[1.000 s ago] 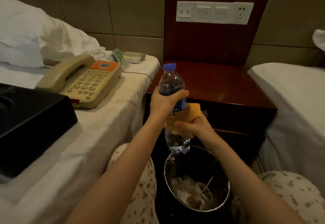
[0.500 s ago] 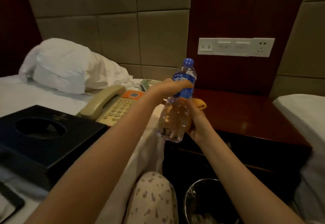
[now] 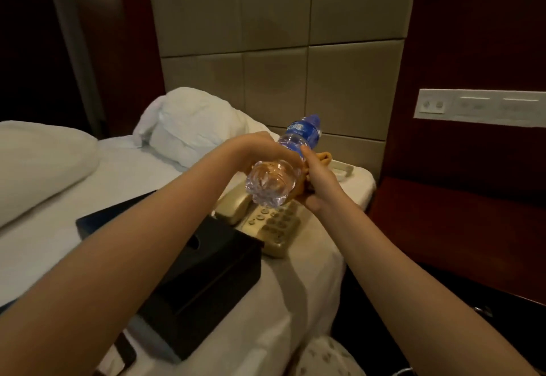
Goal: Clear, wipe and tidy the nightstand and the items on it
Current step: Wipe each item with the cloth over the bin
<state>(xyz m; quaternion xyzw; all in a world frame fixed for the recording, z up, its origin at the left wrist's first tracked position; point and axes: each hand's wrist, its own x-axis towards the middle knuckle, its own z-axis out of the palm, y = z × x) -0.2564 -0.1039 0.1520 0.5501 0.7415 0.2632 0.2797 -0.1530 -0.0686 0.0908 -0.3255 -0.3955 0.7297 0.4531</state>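
Bottle [image 3: 270,183], head view: a clear plastic water bottle held in mid-air at the centre of the frame. It is above the telephone [image 3: 271,225] that lies on the bed sheet [image 3: 295,301], and well left of the dark nightstand [image 3: 458,228] at the right edge. The left hand [image 3: 260,151] wraps its middle from the left, fingers curled round it. The right hand [image 3: 317,180] presses a bunched orange cloth [image 3: 323,157] against its right flank, fingers closed on the cloth. The step in hand appears to be wiping the bottle. By this judgement it is done well if the left hand turns the bottle while the cloth runs from base to neck, so that every side is covered. The grip should be light enough not to buckle the thin wall, and the cap checked tight, since the bottle is tipped over bedding. Appearance: transparent and ribbed, with a lobed base turned toward the camera. A blue label with white lettering bands the far end, which points to the upper right. The cap cannot be made out clearly, nor can the amount of water inside be told. A black tissue box [image 3: 206,266] sits lower left of the telephone.
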